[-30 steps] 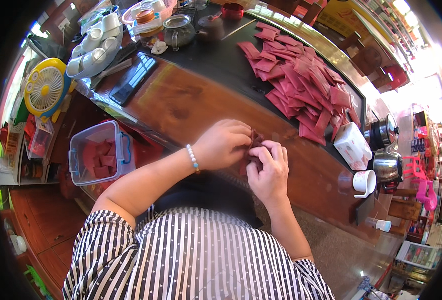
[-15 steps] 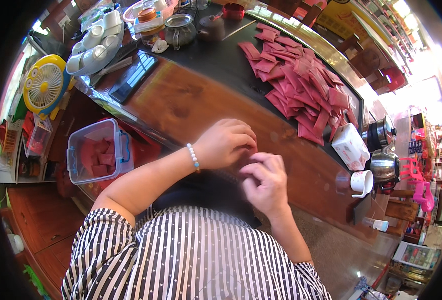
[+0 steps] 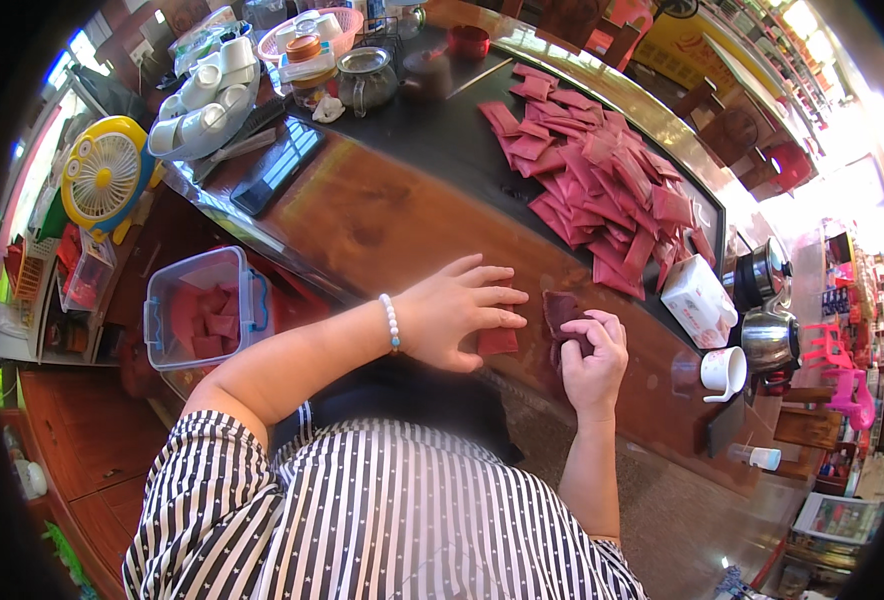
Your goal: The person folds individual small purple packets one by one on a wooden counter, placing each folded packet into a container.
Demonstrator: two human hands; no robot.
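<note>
My left hand (image 3: 457, 312), with a beaded bracelet on the wrist, hovers or rests at the near edge of the wooden table with its fingers spread. A small flat pinkish-red packet (image 3: 498, 341) lies on the table, partly under its fingertips. To the right, my right hand (image 3: 594, 358) has its fingers curled round a dark maroon piece, cloth-like (image 3: 562, 312), touching or just over the tabletop. Beyond both hands, a large heap of similar red packets (image 3: 602, 180) covers part of the black tray (image 3: 442, 135).
At the left stands a clear plastic box (image 3: 162, 310) holding several red packets. A phone (image 3: 277, 165), a bowl of white cups (image 3: 202, 150) and a glass teapot (image 3: 367, 80) sit far left. A tissue pack (image 3: 699, 300), white mug (image 3: 724, 372) and kettle (image 3: 769, 335) stand right.
My hands have moved apart, the right one rightward with the dark maroon piece. My left fingers have spread, and a red packet now shows beneath them.
</note>
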